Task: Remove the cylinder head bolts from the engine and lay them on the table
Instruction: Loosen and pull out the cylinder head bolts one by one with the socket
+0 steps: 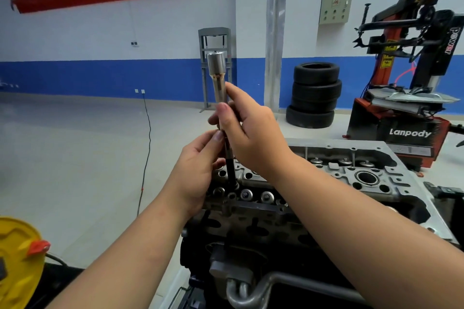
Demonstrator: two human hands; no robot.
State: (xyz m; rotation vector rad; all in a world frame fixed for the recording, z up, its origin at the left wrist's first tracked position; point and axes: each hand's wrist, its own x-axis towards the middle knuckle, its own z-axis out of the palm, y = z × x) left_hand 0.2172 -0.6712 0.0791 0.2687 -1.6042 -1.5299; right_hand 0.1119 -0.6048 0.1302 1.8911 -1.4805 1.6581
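A long silver socket extension tool point(216, 75) stands nearly upright over the engine's cylinder head point(326, 170). Its dark lower shaft point(230, 170) runs down to the head, where its tip meets a bolt hole. My right hand point(251, 133) grips the tool's middle from the right, thumb across the front. My left hand point(198, 168) pinches the shaft just below, from the left. Several valve springs and bolt heads point(247, 194) show along the head's near edge.
A stack of black tyres point(313, 94) stands behind the engine. A red and black tyre changer point(411, 98) fills the right. A grey press frame point(216, 68) stands at the blue-striped wall. A yellow object point(17, 258) sits at the lower left. A cable point(147, 148) crosses the floor.
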